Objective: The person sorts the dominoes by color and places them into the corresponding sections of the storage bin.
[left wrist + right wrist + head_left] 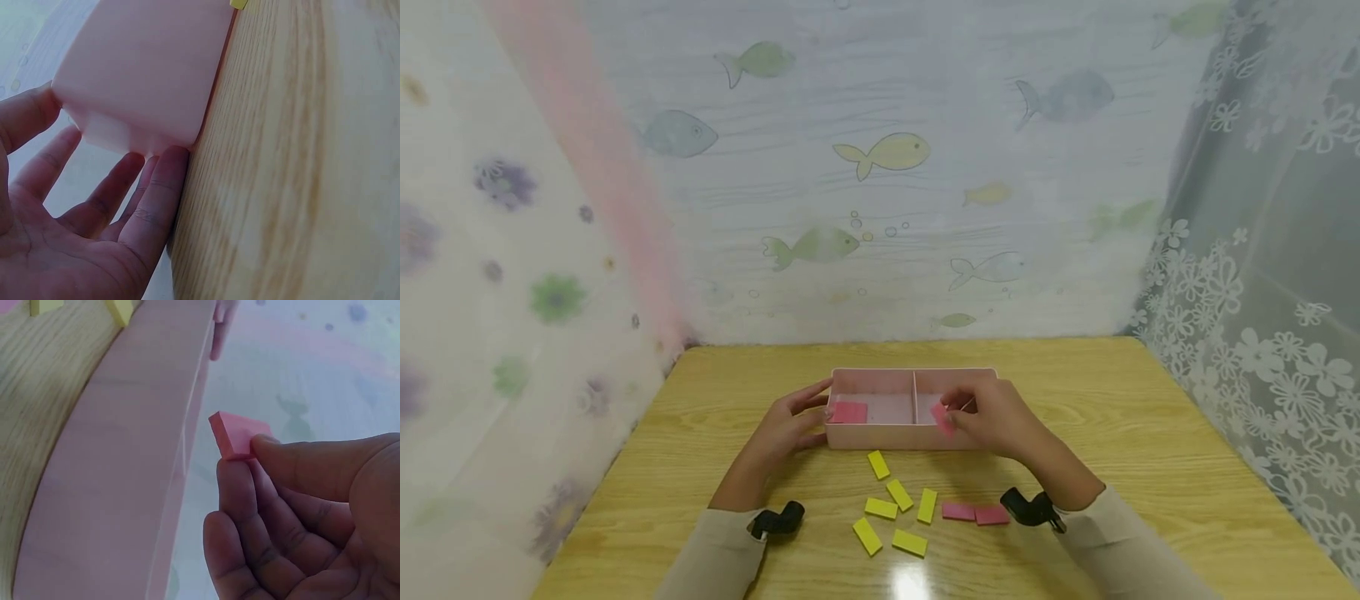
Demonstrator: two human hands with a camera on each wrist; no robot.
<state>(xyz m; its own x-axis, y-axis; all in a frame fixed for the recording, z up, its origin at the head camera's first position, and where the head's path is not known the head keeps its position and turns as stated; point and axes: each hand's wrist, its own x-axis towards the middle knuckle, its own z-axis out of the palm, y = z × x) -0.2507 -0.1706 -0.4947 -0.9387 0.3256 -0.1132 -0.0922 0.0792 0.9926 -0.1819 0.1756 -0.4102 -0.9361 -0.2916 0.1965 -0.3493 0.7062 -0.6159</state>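
Note:
A pink two-compartment box (880, 437) stands on the table. Pink blocks (850, 412) lie in its left compartment. My right hand (996, 417) pinches a pink block (240, 434) between thumb and fingers, over the front of the right compartment. At the box's left end is my left hand (782, 425), its spread, fairly straight fingertips touching the end wall (119, 134). In front of the box, several yellow blocks (881, 507) lie scattered. Two more pink blocks (958, 512) sit end to end to their right.
The box's divider (914, 398) splits it into left and right. Everything stands on a wood-grain table (737, 367). A fish-patterned cloth (880, 275) hangs behind it, a floral cloth (512, 333) at the left and a lace curtain (1262, 358) at the right.

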